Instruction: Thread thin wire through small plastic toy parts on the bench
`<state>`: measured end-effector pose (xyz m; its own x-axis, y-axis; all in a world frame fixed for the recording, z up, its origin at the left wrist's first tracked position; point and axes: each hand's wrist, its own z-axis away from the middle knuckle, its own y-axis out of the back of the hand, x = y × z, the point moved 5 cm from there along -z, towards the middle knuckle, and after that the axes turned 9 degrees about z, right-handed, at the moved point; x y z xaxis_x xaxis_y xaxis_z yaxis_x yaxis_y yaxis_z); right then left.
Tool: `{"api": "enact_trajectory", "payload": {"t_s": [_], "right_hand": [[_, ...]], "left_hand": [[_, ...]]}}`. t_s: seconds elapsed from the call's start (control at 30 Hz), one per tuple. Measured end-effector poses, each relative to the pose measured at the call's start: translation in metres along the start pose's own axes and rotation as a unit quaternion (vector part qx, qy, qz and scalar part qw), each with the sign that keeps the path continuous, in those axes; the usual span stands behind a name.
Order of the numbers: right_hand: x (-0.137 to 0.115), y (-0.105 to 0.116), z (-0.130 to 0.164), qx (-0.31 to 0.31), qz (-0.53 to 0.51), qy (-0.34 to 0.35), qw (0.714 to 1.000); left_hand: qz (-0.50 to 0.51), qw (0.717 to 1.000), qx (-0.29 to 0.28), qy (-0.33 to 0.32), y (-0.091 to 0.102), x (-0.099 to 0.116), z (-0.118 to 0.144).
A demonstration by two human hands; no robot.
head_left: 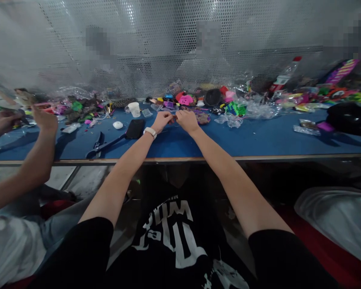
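Over the blue tabletop (pixel 174 145), my left hand (pixel 163 121) and my right hand (pixel 185 120) are close together with fingers pinched. What they hold between them is too small and blurred to make out. A brownish item with purple edging (pixel 202 117) lies just beyond my right hand. To the left of my left hand rests a black phone-like slab (pixel 135 129) with a dark strap (pixel 106 147) beside it. Behind it stands a white cup (pixel 134 109), near a clear plastic piece (pixel 147 112).
Colourful small items and clear wrappers (pixel 258 107) line the table's back along a perforated metal panel (pixel 156 56). A red-capped bottle (pixel 284 77) leans at the right. A black bag-like object (pixel 350 119) sits far right. Another person's hands (pixel 45 118) work at the left.
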<state>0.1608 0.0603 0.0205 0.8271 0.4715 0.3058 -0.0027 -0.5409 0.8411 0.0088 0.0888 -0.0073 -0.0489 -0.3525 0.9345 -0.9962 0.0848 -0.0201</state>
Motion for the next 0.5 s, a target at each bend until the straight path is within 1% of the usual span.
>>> {"api": "enact_trajectory", "payload": {"t_s": [0.13, 0.23, 0.33, 0.43, 0.5], "right_hand": [[0.0009, -0.0006, -0.0004, -0.006, -0.001, -0.012, 1.000], [0.0024, 0.0009, 0.0007, 0.000, -0.007, -0.014, 1.000], [0.0036, 0.0028, 0.0039, -0.004, -0.015, -0.009, 1.000], [0.0042, 0.0039, 0.0072, -0.014, -0.022, -0.014, 1.000], [0.0042, 0.0046, 0.0084, -0.013, -0.025, -0.020, 0.999]], "left_hand": [[-0.005, 1.000, -0.004, 0.005, -0.0004, -0.0021, -0.0009], [-0.024, 1.000, -0.002, -0.005, 0.0010, -0.0030, -0.0018], [-0.064, 0.998, 0.008, -0.024, 0.0028, -0.0041, -0.0027], [-0.113, 0.993, 0.005, -0.042, 0.0023, -0.0055, -0.0030], [-0.128, 0.991, -0.001, -0.050, 0.0014, -0.0055, -0.0025]]}}
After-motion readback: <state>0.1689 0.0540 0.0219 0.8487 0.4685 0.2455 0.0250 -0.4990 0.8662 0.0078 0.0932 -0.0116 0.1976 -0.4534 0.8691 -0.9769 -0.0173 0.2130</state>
